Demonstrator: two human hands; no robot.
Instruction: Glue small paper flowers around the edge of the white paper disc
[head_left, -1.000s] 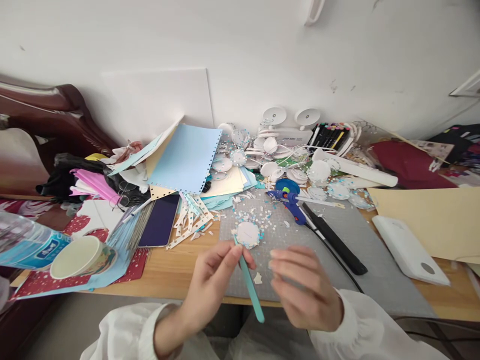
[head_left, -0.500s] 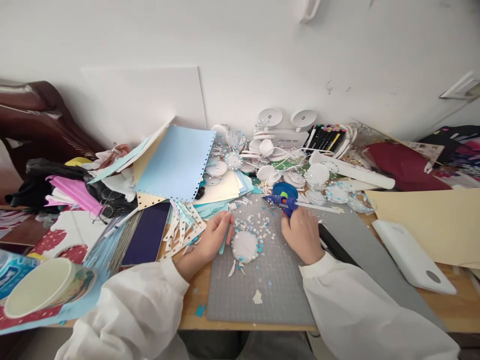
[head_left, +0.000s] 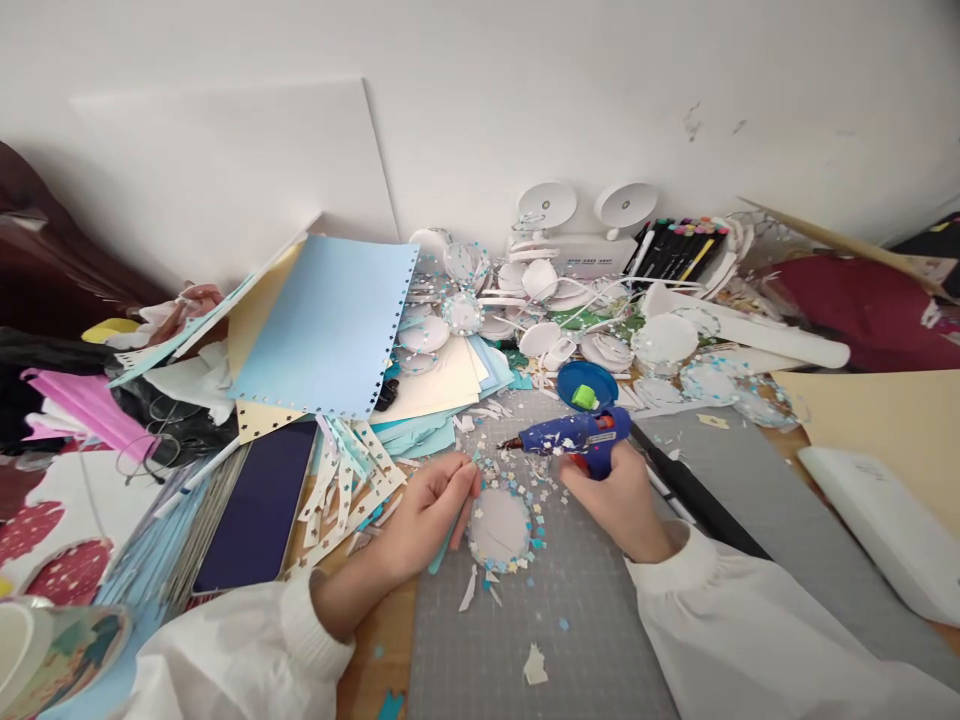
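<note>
My right hand (head_left: pixel 616 498) is wrapped around the grip of a blue hot glue gun (head_left: pixel 574 432), whose dark nozzle points left over the scattered paper bits. My left hand (head_left: pixel 431 510) is closed at the left edge of the cutting mat, its fingertips pinched; a thin teal strip (head_left: pixel 441 552) shows beneath it. Beside that hand lies a round white disc (head_left: pixel 501 527), its rim ringed with small blue, white and cream star pieces. A blue round dish (head_left: pixel 587 385) with a bright green piece in it sits behind the gun.
Under my hands is a grey cutting mat (head_left: pixel 559 600). Punched paper strips (head_left: pixel 352 480), a dark phone (head_left: pixel 259 510) and blue paper sheets (head_left: pixel 330 320) lie left. White discs (head_left: pixel 664 340) and marker pens (head_left: pixel 679 250) crowd the back. A white power bank-like slab (head_left: pixel 885 520) is right.
My right hand has lifted the glue gun away from the blue dish, bringing it nearer. The left hand stays beside the disc. The view has shifted closer.
</note>
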